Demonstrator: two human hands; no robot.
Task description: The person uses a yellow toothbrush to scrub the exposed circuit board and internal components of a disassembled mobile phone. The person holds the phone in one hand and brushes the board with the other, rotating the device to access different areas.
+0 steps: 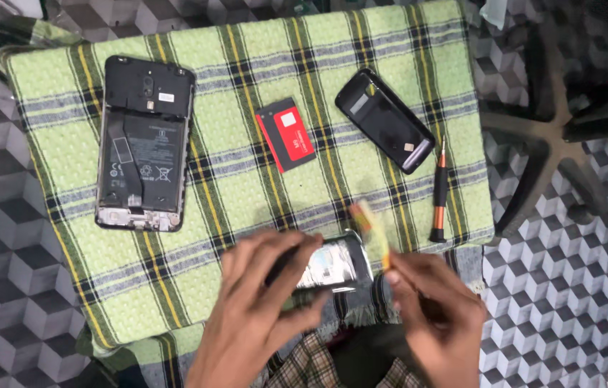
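Our left hand (257, 302) gripped a small opened phone (333, 264) at the bench's near edge, its long axis running left-right. Our right hand (439, 316) pinched a blurred yellow pry tool (372, 230) (tip just right of it). A red-and-black battery (286, 134) lay farther off on the green plaid cloth (246, 194).

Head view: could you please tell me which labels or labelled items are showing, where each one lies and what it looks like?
Battery: middle of the cloth, flat rectangle, black with a red label bearing a white patch.
Opened phone: left, black, white sticker near its top, grey markings on its battery.
Small phone: upper right, black, grey label inside.
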